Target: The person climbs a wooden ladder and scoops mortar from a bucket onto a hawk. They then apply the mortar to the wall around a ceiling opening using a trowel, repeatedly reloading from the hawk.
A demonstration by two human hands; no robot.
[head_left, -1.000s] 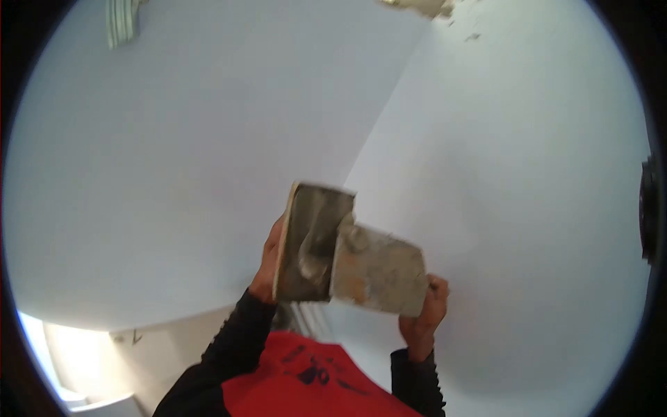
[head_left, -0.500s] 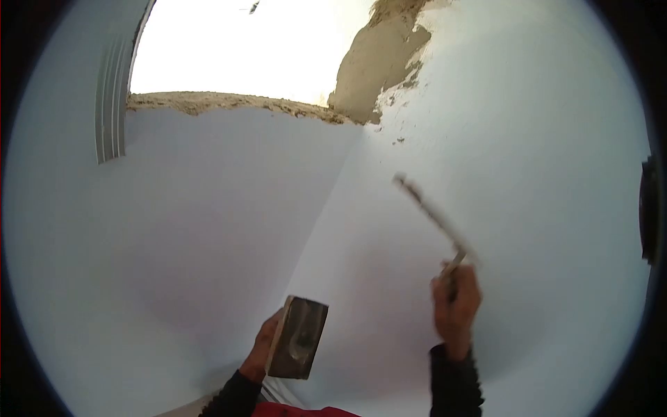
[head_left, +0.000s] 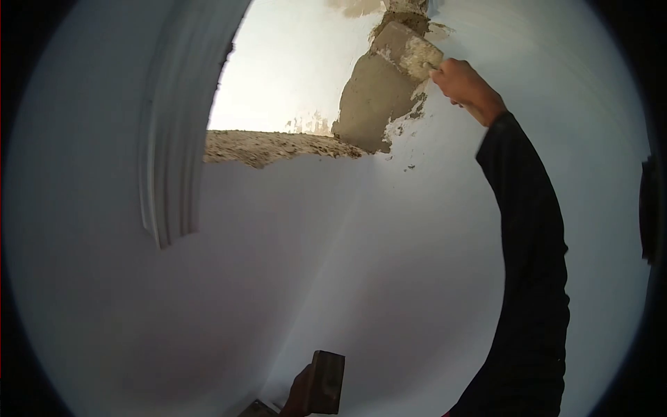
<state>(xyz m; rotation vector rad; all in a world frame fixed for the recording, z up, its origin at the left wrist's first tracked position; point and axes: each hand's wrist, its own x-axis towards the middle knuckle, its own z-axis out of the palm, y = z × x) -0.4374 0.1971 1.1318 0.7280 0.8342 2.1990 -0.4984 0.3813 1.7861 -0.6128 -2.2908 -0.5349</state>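
Got a flat trowel (head_left: 420, 58) in the right hand (head_left: 464, 83), closed snugly round the near end (can't make out the handle from here). Looks roughly rectangular, crusted pale and lumpy by the grip, browner at the far end. Sits over the upper part of a grey-brown mortar patch (head_left: 375, 101), smooth and damp-looking with a ragged right edge. Also clasping a dark box-like tray (head_left: 328, 383) in the left hand (head_left: 298, 395), way down at the bottom. See a rough, crumbly ledge (head_left: 267, 147) left of the patch, below a bright area (head_left: 292, 69), plus ribbed moulding (head_left: 170, 153) bordering that on the left. Also see a black sleeve (head_left: 533, 271) blocking part of the pale wall (head_left: 417, 278), and a dark fixture (head_left: 648, 208) far right, too cropped to identify.
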